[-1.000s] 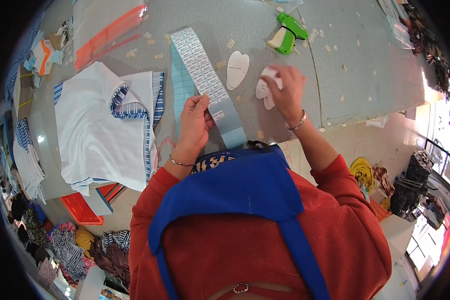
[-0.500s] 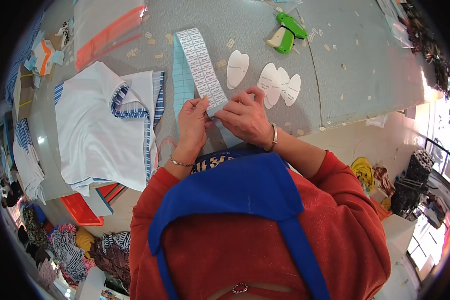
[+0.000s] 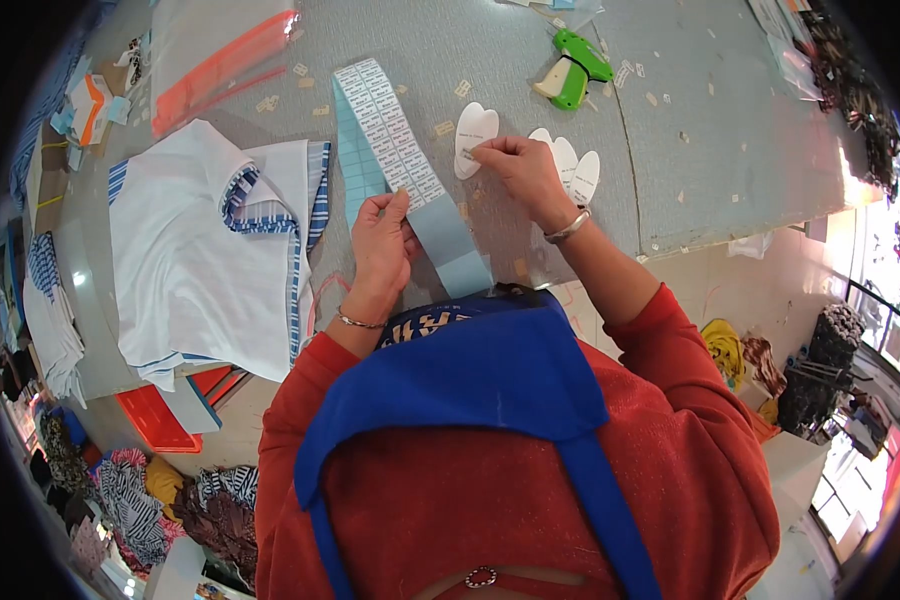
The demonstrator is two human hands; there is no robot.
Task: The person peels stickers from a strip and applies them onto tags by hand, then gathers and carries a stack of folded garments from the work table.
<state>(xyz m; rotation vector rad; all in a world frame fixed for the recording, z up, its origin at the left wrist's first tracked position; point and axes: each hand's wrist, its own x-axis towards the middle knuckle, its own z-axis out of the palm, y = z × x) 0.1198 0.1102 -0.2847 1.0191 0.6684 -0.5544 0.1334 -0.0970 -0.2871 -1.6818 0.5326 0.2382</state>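
Note:
A long strip of printed size stickers [image 3: 395, 130] on pale blue backing paper curves over the table, its lower end bare. My left hand [image 3: 382, 240] pinches the strip's left edge between thumb and fingers. Farther right, my right hand [image 3: 530, 175] has its thumb and forefinger closed together at the lower part of a white oval hang tag [image 3: 477, 122]. Small print shows by those fingertips, on what looks like a sticker, mostly hidden. More oval hang tags [image 3: 585, 178] lie just beyond that hand, partly covered by it.
A folded white garment [image 3: 195, 270] with blue striped trim lies at the left. A green tagging gun [image 3: 574, 68] rests at the back right. Clear plastic bags with an orange strip [image 3: 225, 70] are at the back left. Small paper scraps [image 3: 444, 128] are scattered about.
My right hand has left the sticker strip and moved up and right to the oval tag. More bare backing shows below my left hand, which still holds the strip.

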